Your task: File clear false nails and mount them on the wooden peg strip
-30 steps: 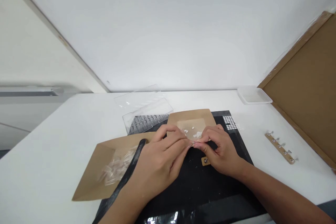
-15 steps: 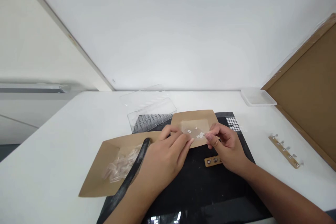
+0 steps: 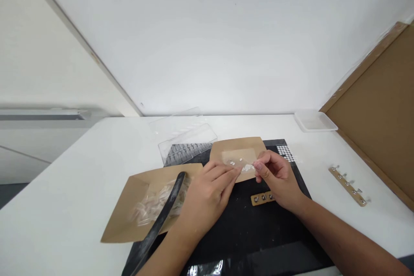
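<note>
My right hand (image 3: 277, 177) pinches thumb and forefinger at the edge of a clear film (image 3: 238, 158) dotted with small white pieces, which lies in a flat kraft paper tray (image 3: 237, 146). My left hand (image 3: 207, 199) reaches in from the lower left, its fingertips at the film's lower edge. Whether those fingers grip the film, I cannot tell. Below my right hand lies a small wooden strip with screws (image 3: 261, 199). A second kraft tray (image 3: 124, 211) with clear plastic pieces (image 3: 152, 205) sits beside my left wrist, under a black curved strip (image 3: 163, 211).
A black mat (image 3: 246, 233) lies under the trays on the white table (image 3: 80, 177). Behind stand a clear plastic case (image 3: 186, 144), a sheet of white dots (image 3: 284, 153) and a white tray (image 3: 314, 120). To the right are a longer screw-studded wooden strip (image 3: 347, 186) and a cardboard panel (image 3: 371, 112).
My hands have moved apart from their meeting point at the film, and the small wooden strip has come into view. The right hand now pinches at the film's edge.
</note>
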A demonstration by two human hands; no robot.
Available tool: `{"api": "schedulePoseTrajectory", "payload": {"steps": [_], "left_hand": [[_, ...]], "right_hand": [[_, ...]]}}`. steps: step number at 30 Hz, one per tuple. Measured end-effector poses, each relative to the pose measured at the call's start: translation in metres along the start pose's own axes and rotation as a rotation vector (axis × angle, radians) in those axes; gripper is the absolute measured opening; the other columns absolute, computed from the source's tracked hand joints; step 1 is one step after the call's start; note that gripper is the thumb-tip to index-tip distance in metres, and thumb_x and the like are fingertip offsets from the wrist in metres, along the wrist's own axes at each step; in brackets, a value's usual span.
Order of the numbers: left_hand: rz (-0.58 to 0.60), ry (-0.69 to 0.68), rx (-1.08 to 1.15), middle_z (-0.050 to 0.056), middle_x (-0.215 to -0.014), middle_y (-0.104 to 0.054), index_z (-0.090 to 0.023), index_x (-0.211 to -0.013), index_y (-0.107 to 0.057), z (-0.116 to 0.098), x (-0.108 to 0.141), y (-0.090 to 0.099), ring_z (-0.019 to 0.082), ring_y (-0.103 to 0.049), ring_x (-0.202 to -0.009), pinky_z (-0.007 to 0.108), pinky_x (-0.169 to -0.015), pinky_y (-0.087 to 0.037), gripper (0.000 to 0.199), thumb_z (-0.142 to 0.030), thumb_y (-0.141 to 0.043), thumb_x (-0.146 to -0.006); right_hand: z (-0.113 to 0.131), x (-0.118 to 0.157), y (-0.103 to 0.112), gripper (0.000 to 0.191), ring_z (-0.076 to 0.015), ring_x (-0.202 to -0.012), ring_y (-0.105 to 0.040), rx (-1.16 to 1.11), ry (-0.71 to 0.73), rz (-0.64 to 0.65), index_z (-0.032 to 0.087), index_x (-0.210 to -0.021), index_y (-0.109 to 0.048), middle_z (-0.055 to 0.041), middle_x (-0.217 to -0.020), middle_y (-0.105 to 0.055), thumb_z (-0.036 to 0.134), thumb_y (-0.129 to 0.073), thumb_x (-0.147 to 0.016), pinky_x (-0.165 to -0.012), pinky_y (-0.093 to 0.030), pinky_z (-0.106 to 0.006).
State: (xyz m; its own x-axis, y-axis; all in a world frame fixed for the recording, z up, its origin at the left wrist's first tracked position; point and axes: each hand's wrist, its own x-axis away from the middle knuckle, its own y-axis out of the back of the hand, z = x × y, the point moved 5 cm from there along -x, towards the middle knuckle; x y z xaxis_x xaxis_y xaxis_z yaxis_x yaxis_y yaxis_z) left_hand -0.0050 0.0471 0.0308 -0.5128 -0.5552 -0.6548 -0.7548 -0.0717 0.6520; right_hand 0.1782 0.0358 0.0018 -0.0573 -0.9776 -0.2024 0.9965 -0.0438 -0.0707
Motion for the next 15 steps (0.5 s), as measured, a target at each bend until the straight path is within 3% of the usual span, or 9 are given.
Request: {"api": "schedulePoseTrajectory", "payload": {"steps": [4, 9, 12, 15], "left_hand": [[-0.003, -0.002, -0.026, 0.005, -0.089, -0.079, -0.016, -0.097, -0.076, 0.003, 0.004, -0.003, 0.018, -0.068, -0.08, 0.031, -0.072, -0.058, 0.012, -0.015, -0.065, -0.101], [-0.063, 0.057, -0.088, 0.002, -0.075, -0.072, -0.017, -0.081, -0.072, 0.008, 0.007, -0.002, 0.017, -0.066, -0.07, 0.03, -0.066, -0.053, 0.021, -0.025, -0.07, -0.1], [-0.087, 0.121, -0.081, 0.005, -0.084, -0.076, -0.017, -0.091, -0.075, 0.013, 0.007, -0.003, 0.019, -0.07, -0.079, 0.031, -0.074, -0.057, 0.015, -0.022, -0.066, -0.102], [-0.117, 0.175, -0.046, 0.01, -0.108, -0.078, -0.018, -0.121, -0.074, 0.017, 0.008, -0.004, 0.023, -0.072, -0.101, 0.037, -0.09, -0.06, 0.025, -0.015, -0.055, -0.105]], "right_hand": [[-0.002, 0.0, 0.0, 0.031, -0.0098, -0.062, -0.058, -0.017, 0.013, -0.007, 0.021, -0.081, -0.061, 0.0032, -0.076, -0.06, 0.045, -0.077, -0.095, -0.06, -0.049, -0.024], [-0.002, -0.001, 0.0, 0.032, -0.0091, -0.059, -0.057, -0.055, 0.01, -0.006, 0.021, -0.08, -0.064, 0.0035, -0.072, -0.06, 0.046, -0.076, -0.095, -0.061, -0.048, -0.024], [-0.004, 0.0, 0.0, 0.031, -0.0085, -0.057, -0.055, -0.087, -0.009, -0.009, 0.021, -0.081, -0.065, 0.0037, -0.071, -0.061, 0.046, -0.076, -0.095, -0.06, -0.049, -0.024], [-0.009, 0.002, -0.002, 0.029, -0.008, -0.057, -0.055, -0.121, -0.03, 0.007, 0.021, -0.082, -0.065, 0.0037, -0.073, -0.063, 0.045, -0.075, -0.096, -0.062, -0.049, -0.024]]}}
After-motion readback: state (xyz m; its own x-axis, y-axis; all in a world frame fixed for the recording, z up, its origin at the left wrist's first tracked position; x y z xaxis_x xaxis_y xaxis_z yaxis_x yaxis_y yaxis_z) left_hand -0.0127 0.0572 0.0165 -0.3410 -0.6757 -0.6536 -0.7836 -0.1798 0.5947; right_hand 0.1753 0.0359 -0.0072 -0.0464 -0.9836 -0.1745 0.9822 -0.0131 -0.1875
